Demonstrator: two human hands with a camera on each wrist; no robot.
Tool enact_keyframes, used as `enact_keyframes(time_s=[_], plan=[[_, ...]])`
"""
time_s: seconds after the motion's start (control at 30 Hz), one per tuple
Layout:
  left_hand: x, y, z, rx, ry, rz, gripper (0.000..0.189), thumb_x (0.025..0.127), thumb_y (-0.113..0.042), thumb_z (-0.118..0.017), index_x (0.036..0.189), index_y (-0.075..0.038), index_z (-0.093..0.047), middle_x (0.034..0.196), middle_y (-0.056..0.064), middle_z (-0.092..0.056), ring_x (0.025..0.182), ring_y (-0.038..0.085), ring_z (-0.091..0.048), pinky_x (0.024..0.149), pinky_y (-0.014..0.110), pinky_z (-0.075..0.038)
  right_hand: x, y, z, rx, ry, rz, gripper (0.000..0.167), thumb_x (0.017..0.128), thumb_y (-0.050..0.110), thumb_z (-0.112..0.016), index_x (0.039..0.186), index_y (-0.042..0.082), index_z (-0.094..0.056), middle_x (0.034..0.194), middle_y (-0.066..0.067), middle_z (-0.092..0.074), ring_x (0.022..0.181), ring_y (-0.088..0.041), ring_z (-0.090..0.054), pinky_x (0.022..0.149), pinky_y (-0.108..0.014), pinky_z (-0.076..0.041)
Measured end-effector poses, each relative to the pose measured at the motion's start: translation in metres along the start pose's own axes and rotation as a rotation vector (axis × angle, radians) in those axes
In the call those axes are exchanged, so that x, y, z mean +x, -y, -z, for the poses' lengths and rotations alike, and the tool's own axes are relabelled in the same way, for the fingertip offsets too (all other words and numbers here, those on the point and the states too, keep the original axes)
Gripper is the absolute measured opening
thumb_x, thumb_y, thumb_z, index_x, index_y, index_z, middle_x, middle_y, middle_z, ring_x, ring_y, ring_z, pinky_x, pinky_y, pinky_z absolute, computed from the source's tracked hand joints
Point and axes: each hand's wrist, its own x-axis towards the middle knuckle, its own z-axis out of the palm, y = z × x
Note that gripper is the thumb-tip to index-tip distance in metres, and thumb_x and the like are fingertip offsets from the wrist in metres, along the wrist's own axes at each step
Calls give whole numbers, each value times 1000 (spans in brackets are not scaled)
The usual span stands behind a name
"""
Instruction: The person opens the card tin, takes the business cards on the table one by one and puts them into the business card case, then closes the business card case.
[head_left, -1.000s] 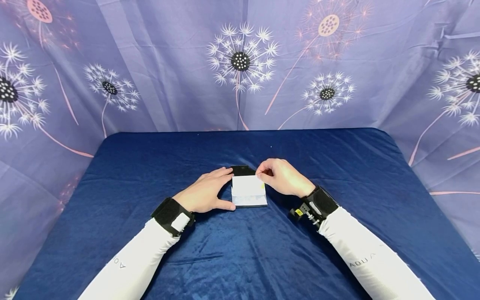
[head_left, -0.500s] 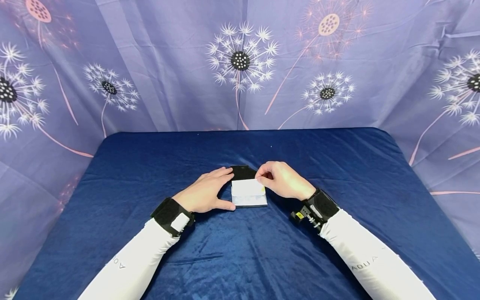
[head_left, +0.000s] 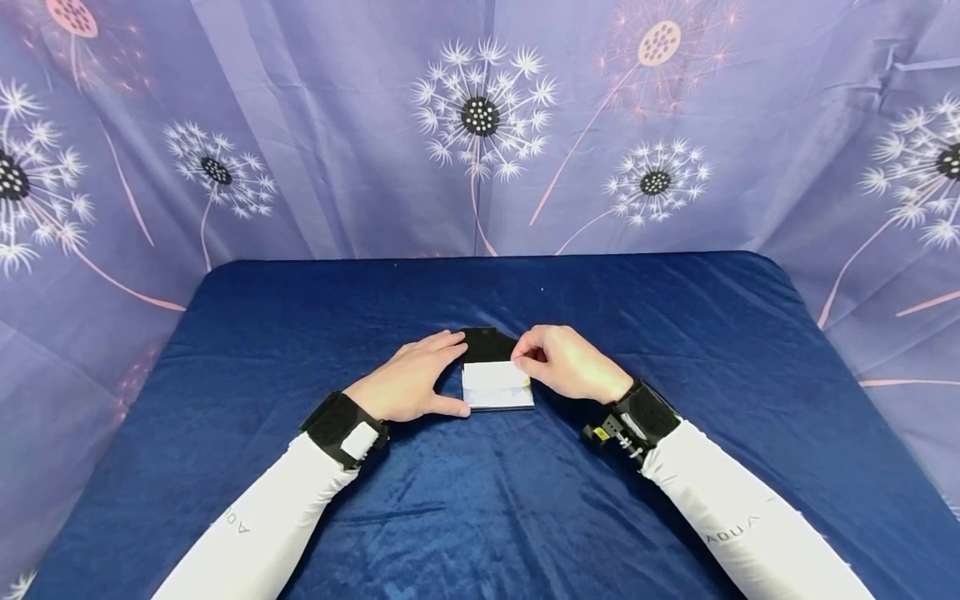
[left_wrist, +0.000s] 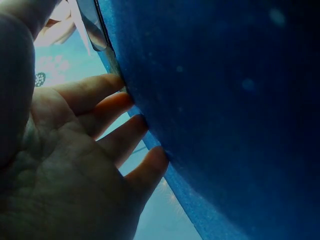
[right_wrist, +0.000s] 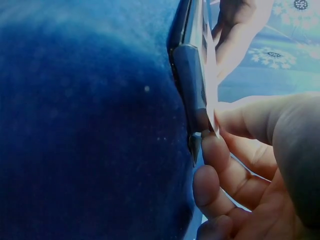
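A small shiny card case (right_wrist: 189, 75) lies on the blue cloth with its black lid (head_left: 487, 346) folded back, away from me. Over its tray leans a white card (head_left: 495, 372), a thin sheet seen nearly edge-on in the right wrist view, with a yellow mark near its right end. My right hand (head_left: 567, 361) pinches that card by its far right corner between thumb and index finger. Flat beside the case rests my left hand (head_left: 405, 383), fingers spread; its thumb tip is at the near left corner and its index fingertip at the lid's left edge.
Dark blue velvety cloth (head_left: 480, 500) covers the table and wrinkles around the forearms. A purple curtain (head_left: 337, 125) with dandelion prints hangs behind the table's far edge and along both sides. Both wrists carry black straps.
My right hand has moved slightly toward me, and the white card has come down over the tray, baring more of the black lid. My left hand has stayed in place.
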Motion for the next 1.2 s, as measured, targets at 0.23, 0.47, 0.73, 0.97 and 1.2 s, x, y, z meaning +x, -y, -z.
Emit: enact_keyframes(time_s=[0.23,0.47,0.73,0.97,1.2], plan=[[2,2,0,4,7,4,97,94,-56,-78,164,-2,-38,173,12,-28,161,31,-21,127,55,-23,1,0,-1,-1,-10,8,9,102,9,-71,103,11,-79,89,3,-65,77,-13,-59,72,-34,-51],[5,4,3,14,8,-3,98,94,-56,-78,164,-2,-37,173,14,-28,161,32,-20,126,56,-23,3,-1,1,-13,-7,-2,8,102,10,-71,103,12,-79,90,3,-65,78,-14,-60,73,-34,-52],[5,6,0,9,4,-4,98,94,-56,-78,164,-2,-38,173,14,-29,161,31,-20,126,55,-24,3,-1,-3,-22,-5,12,8,102,11,-71,101,13,-79,89,3,-64,79,-14,-60,74,-34,-52],[6,6,1,11,3,-6,96,94,-56,-78,163,-2,-39,173,13,-29,161,30,-20,127,54,-23,3,-1,-2,-63,7,41,10,102,11,-71,101,14,-80,90,3,-62,80,-14,-56,74,-34,-50],[5,7,0,6,9,-6,97,94,-56,-78,163,-1,-39,173,13,-28,161,31,-20,126,55,-23,2,1,-3,-87,6,81,6,99,11,-76,102,14,-80,88,5,-62,81,-15,-55,74,-35,-48]])
